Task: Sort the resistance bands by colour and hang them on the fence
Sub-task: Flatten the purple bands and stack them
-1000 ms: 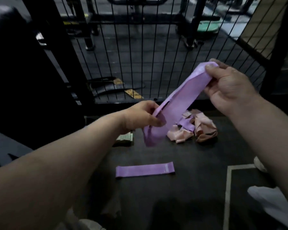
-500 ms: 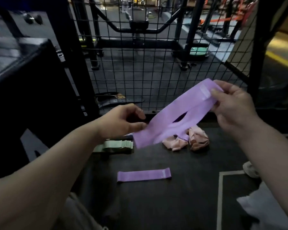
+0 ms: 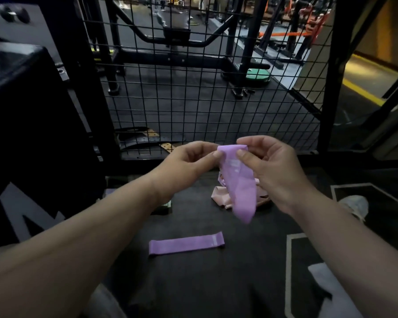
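Note:
A purple resistance band (image 3: 240, 184) hangs doubled over in front of me, pinched at its top fold by both hands. My left hand (image 3: 189, 166) grips the fold's left side and my right hand (image 3: 269, 171) grips its right side. A second purple band (image 3: 186, 243) lies flat on the dark floor below. Behind the held band sits a heap of pink bands (image 3: 223, 198), partly hidden. A green band stack (image 3: 167, 206) peeks out under my left forearm. The black wire-mesh fence (image 3: 205, 92) stands just beyond my hands.
A large black box (image 3: 32, 134) rises on the left. A thick black fence post (image 3: 331, 76) stands at right. A white shoe (image 3: 354, 206) and pale cloth (image 3: 326, 288) lie at the lower right, by white floor lines. Gym machines stand beyond the fence.
My hands have come together: the band was stretched out between them and now is folded, hanging down from both hands. The view has tilted up, showing more fence.

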The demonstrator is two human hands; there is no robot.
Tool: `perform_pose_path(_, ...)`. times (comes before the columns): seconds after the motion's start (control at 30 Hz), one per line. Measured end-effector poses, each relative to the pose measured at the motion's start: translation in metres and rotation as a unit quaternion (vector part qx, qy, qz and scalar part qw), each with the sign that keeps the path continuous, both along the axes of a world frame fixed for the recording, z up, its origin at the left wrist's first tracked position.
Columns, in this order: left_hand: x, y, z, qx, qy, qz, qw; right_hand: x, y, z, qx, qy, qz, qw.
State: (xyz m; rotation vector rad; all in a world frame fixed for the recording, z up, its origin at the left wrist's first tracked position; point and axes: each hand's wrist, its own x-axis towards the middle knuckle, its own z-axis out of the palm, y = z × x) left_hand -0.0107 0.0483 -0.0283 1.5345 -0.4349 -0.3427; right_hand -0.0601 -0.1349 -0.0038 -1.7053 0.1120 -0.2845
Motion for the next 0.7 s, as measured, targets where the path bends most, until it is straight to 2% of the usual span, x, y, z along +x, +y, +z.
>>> perform_pose_path(0.23, 0.004, 0.005, 0.003, -0.036, 0.024, 0.032, 0.999, -0.002, 0.009, -0.003, -0.013, -0.022, 0.055, 0.998)
perform_pose_path(0.37, 0.003, 0.008, 0.010, -0.043, 0.028, 0.028, 0.998, -0.006, 0.008, -0.010, -0.066, 0.021, 0.107, 0.992)
perform_pose_path(0.5, 0.006, 0.013, 0.012, -0.032, 0.027, 0.022, 0.999, -0.005, 0.009, -0.019, -0.107, 0.007, 0.041, 0.993)
perform_pose_path(0.7, 0.007, 0.017, 0.008, 0.049, 0.060, -0.018, 0.997, -0.005, 0.011, -0.014, -0.149, -0.060, -0.012, 0.987)
